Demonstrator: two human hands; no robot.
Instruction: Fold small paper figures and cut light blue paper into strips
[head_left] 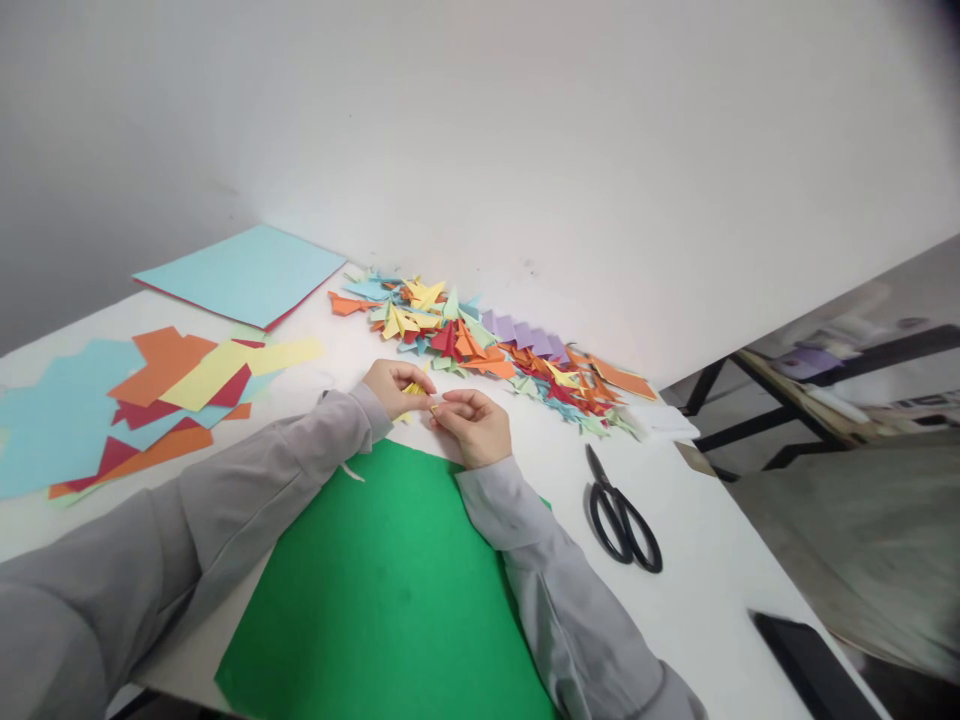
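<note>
Yellow paper (pixel 413 388), small, pinched in my left hand (pixel 399 388), just beyond the far edge of the green sheet (pixel 382 580). Right hand (pixel 477 430): fingertips drawn narrow beside it; whether they grip its edge, cannot tell. Progress, judged from the table (pixel 675 520): many folded pieces (pixel 469 345) lie heaped along the wall, so much folding appears done. The piece at my fingers looks unfinished, its folds too small to read. Flat, unfolded: coloured offcuts (pixel 165 370) and the blue sheet (pixel 244 270), left side. Scissors (pixel 619 510) lie untouched, right.
</note>
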